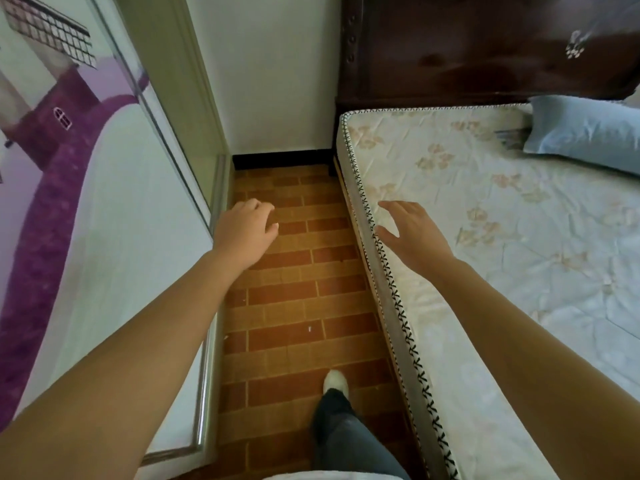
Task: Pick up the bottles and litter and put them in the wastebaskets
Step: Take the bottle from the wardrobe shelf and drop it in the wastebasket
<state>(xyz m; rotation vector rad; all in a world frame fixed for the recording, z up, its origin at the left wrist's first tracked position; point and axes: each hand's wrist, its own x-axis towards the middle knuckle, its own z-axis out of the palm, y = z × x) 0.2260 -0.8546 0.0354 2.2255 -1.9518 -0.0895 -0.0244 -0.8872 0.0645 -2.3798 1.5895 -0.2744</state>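
Both hands empty, nothing grasped. Left hand [247,228]: fingers curled loosely inward, palm down, held in the air above the floor strip, just beside the wardrobe edge. Right hand [414,232]: fingers spread and released, thumb out to the left, hovering over the near edge of the mattress [485,237]; whether it touches the fabric cannot be told. Both forearms bare, reaching forward from the bottom corners of the view.

No bottles, litter or wastebaskets appear anywhere in view; their location cannot be told.

Floor [294,299]: narrow aisle of rectangular tiles in a brick pattern, alternating rust-red and ochre, matte, with a few small pale specks. Black skirting at the far end under a plain white wall.

Mattress: quilted, pale fabric with a faded floral print, lightly wrinkled; edge bound with white piping carrying dark cross-stitch marks. Blue pillow [585,131], soft and creased, lies at the head end. Headboard [485,46]: dark glossy wood, small pale floral inlay at upper right.

Wardrobe door [104,220] at left: smooth glossy panel, white with purple printed pattern, framed in metallic trim.

One leg in blue denim with a white shoe [335,381] stands on the tiles at bottom centre.
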